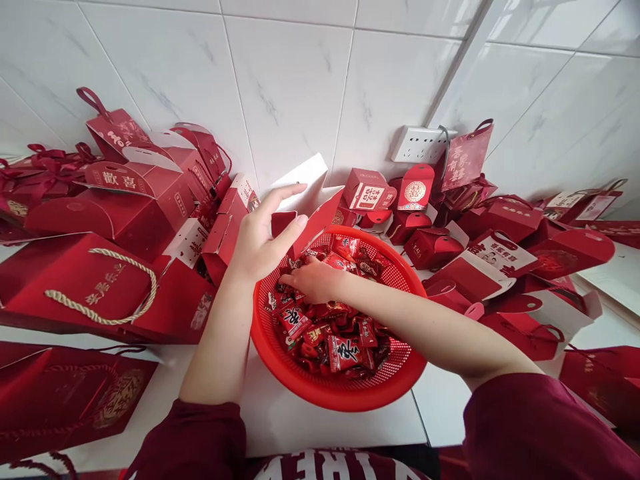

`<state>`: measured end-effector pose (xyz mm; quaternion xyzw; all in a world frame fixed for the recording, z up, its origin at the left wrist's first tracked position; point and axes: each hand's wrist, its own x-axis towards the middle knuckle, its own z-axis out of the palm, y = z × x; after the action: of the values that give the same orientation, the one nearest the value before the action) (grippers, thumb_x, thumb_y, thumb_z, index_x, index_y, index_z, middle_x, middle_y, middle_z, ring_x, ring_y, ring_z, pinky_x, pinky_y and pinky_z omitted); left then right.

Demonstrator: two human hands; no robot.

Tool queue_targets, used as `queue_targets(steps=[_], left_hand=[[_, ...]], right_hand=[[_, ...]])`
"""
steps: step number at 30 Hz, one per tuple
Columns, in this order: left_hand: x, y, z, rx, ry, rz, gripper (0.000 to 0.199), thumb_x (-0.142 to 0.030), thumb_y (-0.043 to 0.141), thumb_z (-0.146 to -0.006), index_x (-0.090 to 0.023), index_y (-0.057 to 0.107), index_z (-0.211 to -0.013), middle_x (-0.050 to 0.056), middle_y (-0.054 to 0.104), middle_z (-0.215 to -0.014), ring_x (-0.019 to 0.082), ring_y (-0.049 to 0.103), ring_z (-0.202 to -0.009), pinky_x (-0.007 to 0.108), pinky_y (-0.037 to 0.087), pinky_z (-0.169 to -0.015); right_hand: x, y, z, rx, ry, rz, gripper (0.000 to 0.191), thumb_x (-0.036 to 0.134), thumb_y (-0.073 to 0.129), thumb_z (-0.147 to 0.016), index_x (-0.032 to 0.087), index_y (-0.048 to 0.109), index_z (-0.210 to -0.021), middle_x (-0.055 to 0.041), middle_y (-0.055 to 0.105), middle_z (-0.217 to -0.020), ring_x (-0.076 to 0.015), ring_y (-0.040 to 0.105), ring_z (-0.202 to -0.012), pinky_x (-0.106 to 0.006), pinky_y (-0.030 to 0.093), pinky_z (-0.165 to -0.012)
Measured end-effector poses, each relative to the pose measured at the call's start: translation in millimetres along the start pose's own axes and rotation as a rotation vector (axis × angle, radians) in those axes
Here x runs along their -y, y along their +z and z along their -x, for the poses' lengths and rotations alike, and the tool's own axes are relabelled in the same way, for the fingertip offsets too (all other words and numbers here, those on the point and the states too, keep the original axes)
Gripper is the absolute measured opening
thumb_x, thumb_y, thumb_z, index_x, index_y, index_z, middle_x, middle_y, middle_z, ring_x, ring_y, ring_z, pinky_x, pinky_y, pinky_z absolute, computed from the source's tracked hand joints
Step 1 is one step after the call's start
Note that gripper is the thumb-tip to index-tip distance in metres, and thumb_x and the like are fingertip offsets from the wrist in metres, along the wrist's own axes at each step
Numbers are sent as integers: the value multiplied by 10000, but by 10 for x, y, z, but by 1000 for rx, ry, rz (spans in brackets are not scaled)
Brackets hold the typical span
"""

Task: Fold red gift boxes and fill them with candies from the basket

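A red plastic basket stands before me, filled with small red wrapped candies. My left hand holds an open red gift box with a white inside at the basket's far left rim. Its thumb and forefinger are spread across the box opening, and the other fingers are hidden. Down among the candies is my right hand, palm down with its fingers curled onto some of them. The fingertips are partly hidden, so how many candies they grip does not show.
Red gift boxes crowd both sides, among them a large box with a rope handle on the left and folded boxes on the right. A white power strip rests against the tiled wall. The white tabletop shows in front.
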<state>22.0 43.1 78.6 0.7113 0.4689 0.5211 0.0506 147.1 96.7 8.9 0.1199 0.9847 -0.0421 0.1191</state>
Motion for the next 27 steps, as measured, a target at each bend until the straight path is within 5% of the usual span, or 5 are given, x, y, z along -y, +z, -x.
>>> queue_targets(steps=[3,6,16,21,27], left_hand=[[-2,4,8,4,4,7,383,-276,611,-924,-271,603,-1307,0,621,-1376,216,552,-1307,386,439,-1148],[5,-2,10,12,4,20,384,-286,609,-930,-278,602,-1314,-1,616,-1383,218,536,-1325,393,429,-1157],[41,-24,5,8,-11,10,391,-371,619,-926,-306,618,-1312,-2,614,-1392,252,492,-1374,444,395,-1192],[54,10,6,46,-44,27,423,-376,612,-929,-308,593,-1347,5,577,-1440,259,493,-1377,457,417,-1177],[66,38,0,61,-44,12,425,-389,601,-936,-309,586,-1353,-2,578,-1440,260,496,-1375,469,420,-1177]], right_hand=[[-48,-20,66,61,46,-12,654,123,605,-850,187,403,-1468,-143,724,-1136,-303,679,-1068,-508,382,-1029],[-44,-34,100,92,96,-17,706,155,619,-853,111,342,-1501,-186,719,-1149,-311,670,-1107,-476,397,-1022],[-127,-30,74,109,65,-27,525,319,718,-806,100,599,-1269,-172,722,-1150,-319,665,-1108,-434,407,-989],[-174,7,72,90,20,-33,507,341,693,-820,205,610,-1302,-95,732,-1170,-292,658,-1124,-431,394,-980],[-112,42,43,79,41,8,414,299,666,-835,174,645,-1229,-119,740,-1128,-291,673,-1083,-448,373,-993]])
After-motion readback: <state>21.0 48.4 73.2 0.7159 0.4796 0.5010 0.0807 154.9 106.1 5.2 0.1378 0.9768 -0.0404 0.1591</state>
